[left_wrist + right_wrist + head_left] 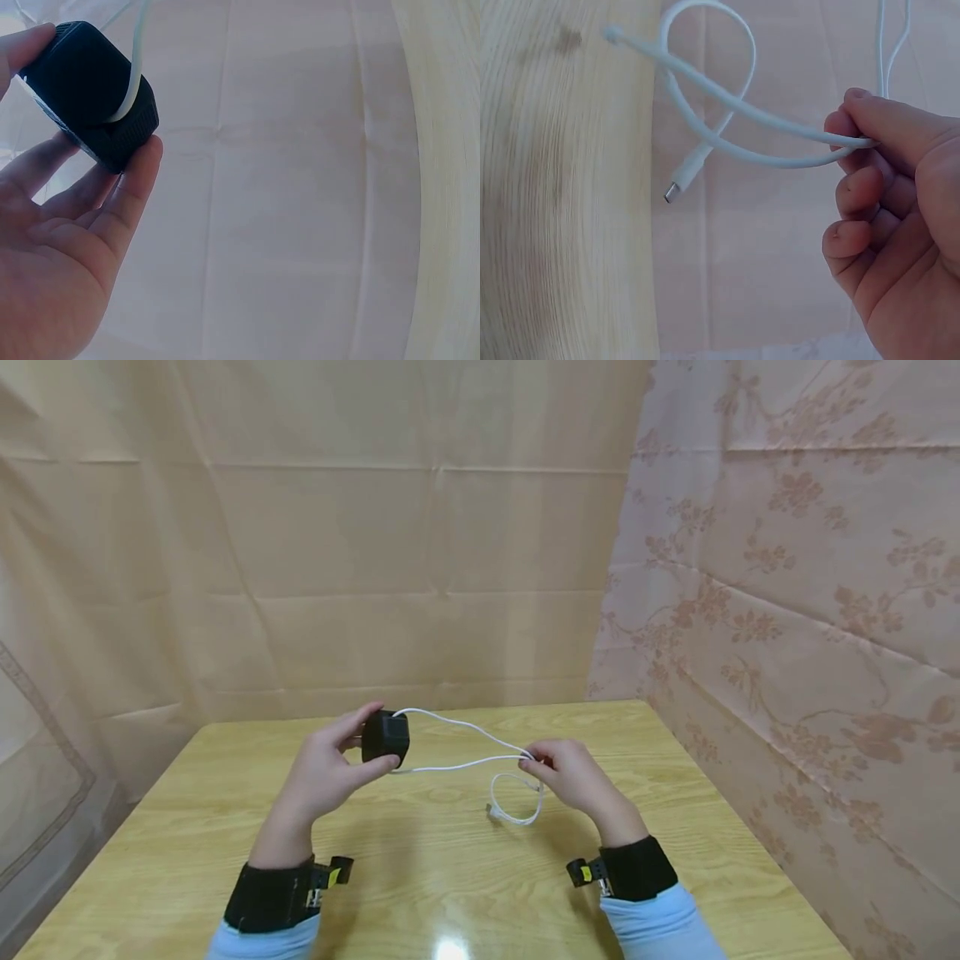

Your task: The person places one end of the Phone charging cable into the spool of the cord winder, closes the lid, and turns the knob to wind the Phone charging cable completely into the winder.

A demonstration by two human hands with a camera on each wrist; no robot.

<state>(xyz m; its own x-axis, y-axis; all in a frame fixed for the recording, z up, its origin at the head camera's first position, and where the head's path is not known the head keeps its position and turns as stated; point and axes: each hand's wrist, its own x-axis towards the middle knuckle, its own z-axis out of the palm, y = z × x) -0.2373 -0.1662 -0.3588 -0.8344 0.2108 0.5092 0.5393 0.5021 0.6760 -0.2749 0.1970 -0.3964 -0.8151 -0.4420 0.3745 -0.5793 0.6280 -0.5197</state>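
Table (675,810) under fingers (885,118) tight round cable (776,124)

My left hand (318,777) has the block (385,739), the cable (780,161) spanning rightward to my right hand (581,783). Behind the table (450,877) hangs cloth (360,543).

The right hand (911,225) partly hides the white cable (746,112).

Light wooden table (450,893) before beige cloth (375,543), floral pink cloth (810,610) at right
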